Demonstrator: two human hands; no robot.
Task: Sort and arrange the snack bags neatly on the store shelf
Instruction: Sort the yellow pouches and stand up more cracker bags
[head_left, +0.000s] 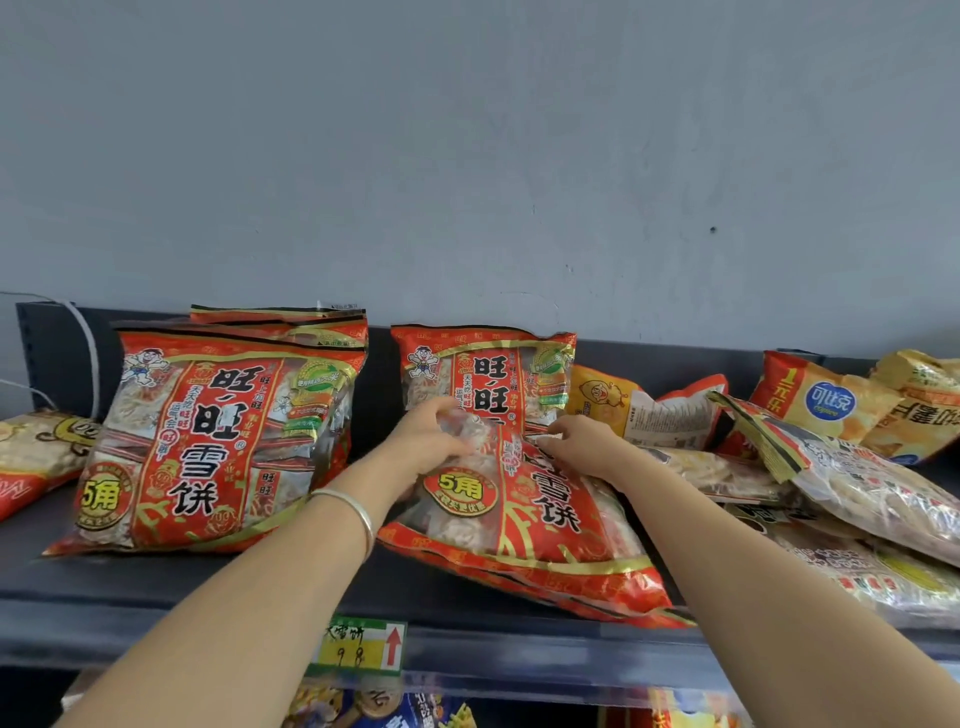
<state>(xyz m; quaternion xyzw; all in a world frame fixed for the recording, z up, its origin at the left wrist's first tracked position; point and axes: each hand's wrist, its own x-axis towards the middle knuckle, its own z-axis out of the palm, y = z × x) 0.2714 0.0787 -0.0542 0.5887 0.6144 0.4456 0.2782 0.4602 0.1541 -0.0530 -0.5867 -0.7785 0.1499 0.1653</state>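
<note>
One tilted bag (524, 519) of 旺旺雪饼, gripped at its top edge, in the middle of the dark shelf (156, 587).
Far left, a cut-off bag (36, 452) is mostly out of frame; beside it a stack of red bags (218, 447) reads 旺旺雪饼 and 5角. The price tag (363, 647) below bears a red arrow and handwriting too blurred to read. The left hand (431, 441) curls its fingers over the tilted bag's top edge, and the right hand (576, 447) pinches that same edge. Further right, a jumbled pile (857, 478) lies before a yellow 可比克 bag (826, 405).
</note>
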